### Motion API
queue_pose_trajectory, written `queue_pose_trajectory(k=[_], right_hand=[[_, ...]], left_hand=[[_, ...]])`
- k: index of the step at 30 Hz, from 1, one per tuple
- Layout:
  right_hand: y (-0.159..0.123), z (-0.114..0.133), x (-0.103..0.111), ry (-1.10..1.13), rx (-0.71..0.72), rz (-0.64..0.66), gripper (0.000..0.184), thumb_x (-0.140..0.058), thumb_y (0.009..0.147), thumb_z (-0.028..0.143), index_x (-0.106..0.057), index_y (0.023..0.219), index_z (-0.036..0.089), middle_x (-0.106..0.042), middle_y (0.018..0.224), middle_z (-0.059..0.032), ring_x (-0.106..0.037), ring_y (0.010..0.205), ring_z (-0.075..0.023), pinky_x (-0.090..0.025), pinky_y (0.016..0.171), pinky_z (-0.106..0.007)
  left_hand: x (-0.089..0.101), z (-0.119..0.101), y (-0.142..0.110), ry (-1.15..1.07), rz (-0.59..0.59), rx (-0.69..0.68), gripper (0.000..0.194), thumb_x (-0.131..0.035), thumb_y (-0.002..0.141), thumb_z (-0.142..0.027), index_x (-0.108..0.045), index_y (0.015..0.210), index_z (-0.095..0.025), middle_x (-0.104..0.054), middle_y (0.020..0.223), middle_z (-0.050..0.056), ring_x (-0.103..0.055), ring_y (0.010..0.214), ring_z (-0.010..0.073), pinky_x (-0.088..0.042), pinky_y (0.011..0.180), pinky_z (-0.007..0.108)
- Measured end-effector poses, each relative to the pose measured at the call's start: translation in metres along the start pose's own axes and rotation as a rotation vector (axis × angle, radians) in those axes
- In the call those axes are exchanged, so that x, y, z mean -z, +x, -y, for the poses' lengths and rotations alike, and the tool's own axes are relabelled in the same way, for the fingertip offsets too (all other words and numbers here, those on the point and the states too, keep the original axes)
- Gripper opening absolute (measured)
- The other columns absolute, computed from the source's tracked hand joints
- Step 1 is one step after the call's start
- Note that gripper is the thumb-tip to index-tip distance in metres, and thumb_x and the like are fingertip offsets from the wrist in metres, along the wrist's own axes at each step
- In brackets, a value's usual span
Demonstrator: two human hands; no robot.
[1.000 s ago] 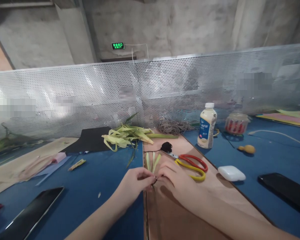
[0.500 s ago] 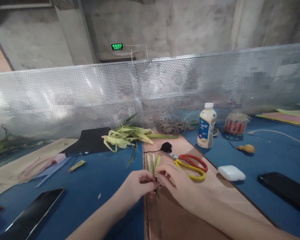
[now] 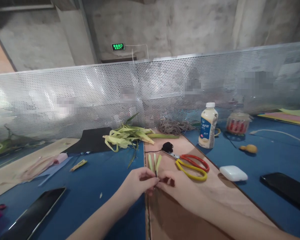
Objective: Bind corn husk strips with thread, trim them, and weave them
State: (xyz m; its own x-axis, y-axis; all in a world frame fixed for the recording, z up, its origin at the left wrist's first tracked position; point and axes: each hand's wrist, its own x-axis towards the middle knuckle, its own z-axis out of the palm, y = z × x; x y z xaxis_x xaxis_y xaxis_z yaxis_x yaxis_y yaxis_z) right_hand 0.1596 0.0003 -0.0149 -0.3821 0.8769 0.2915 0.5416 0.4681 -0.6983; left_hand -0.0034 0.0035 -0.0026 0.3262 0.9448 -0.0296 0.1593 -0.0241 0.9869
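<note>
My left hand [image 3: 138,184] and my right hand [image 3: 176,188] meet low over a brown board [image 3: 215,196]. Both pinch the lower end of a small bundle of green leaf strips [image 3: 154,162]. The strips fan upward from my fingertips. A thin black thread runs at the pinch point, and a small black thread spool [image 3: 167,146] lies just beyond on the board. Red and yellow scissors [image 3: 192,163] rest to the right of my right hand.
A pile of green leaf strips [image 3: 126,136] and a tangle of twine [image 3: 174,126] lie by the perforated metal screen [image 3: 65,100]. A drink bottle [image 3: 207,125], white case [image 3: 233,173], a phone on the right [image 3: 285,191] and a phone on the left [image 3: 32,213] sit on the blue table.
The leaf strips have been raised and gathered closer together between my fingertips. Both hands have shifted slightly, staying pinched on the bundle.
</note>
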Motion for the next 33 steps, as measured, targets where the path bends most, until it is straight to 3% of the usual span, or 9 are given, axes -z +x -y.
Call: queue_pose_trajectory(k=[12, 16, 21, 27, 33], right_hand=[[-0.004, 0.005, 0.002, 0.068, -0.089, -0.025, 0.017, -0.048, 0.075, 0.024, -0.062, 0.069, 0.015, -0.057, 0.059, 0.0005, -0.045, 0.051, -0.0106, -0.031, 0.046, -0.021], [-0.005, 0.007, 0.005, 0.09, -0.096, -0.008, 0.021, -0.045, 0.078, 0.026, -0.064, 0.076, 0.016, -0.06, 0.065, -0.0003, -0.048, 0.056, -0.0122, -0.033, 0.049, -0.022], [-0.005, 0.008, 0.004, 0.088, -0.111, -0.022, 0.02, -0.046, 0.077, 0.023, -0.062, 0.069, 0.015, -0.056, 0.06, 0.0004, -0.045, 0.054, -0.0117, -0.032, 0.05, -0.022], [-0.006, 0.009, 0.006, 0.099, -0.086, -0.048, 0.023, -0.044, 0.081, 0.027, -0.062, 0.074, 0.015, -0.059, 0.066, -0.0004, -0.048, 0.059, -0.0129, -0.035, 0.053, -0.023], [-0.007, 0.009, 0.005, 0.098, -0.046, -0.061, 0.022, -0.044, 0.082, 0.028, -0.062, 0.077, 0.016, -0.061, 0.071, -0.0013, -0.052, 0.066, -0.0143, -0.037, 0.059, -0.024]], left_hand=[[-0.004, -0.004, -0.002, 0.09, -0.085, -0.075, 0.021, -0.061, 0.067, -0.031, -0.045, 0.074, -0.019, -0.055, 0.056, -0.004, -0.052, 0.049, 0.0124, -0.041, 0.049, 0.024], [-0.004, -0.009, -0.007, 0.428, -0.187, -0.282, 0.012, -0.054, 0.073, -0.022, -0.05, 0.084, -0.02, -0.058, 0.067, -0.002, -0.056, 0.062, 0.0144, -0.041, 0.058, 0.024], [-0.005, -0.015, -0.015, 0.707, -0.136, -0.448, 0.016, -0.048, 0.077, -0.019, -0.063, 0.083, -0.018, -0.061, 0.079, 0.004, -0.057, 0.067, 0.0146, -0.043, 0.059, 0.022], [-0.003, -0.013, -0.014, 0.777, -0.118, -0.472, 0.022, -0.052, 0.076, -0.019, -0.068, 0.089, -0.019, -0.067, 0.084, 0.006, -0.059, 0.076, 0.0187, -0.044, 0.067, 0.024], [0.0, -0.007, -0.01, 0.818, -0.12, -0.461, 0.023, -0.049, 0.078, -0.024, -0.07, 0.086, -0.021, -0.069, 0.076, 0.005, -0.059, 0.064, 0.018, -0.043, 0.057, 0.024]])
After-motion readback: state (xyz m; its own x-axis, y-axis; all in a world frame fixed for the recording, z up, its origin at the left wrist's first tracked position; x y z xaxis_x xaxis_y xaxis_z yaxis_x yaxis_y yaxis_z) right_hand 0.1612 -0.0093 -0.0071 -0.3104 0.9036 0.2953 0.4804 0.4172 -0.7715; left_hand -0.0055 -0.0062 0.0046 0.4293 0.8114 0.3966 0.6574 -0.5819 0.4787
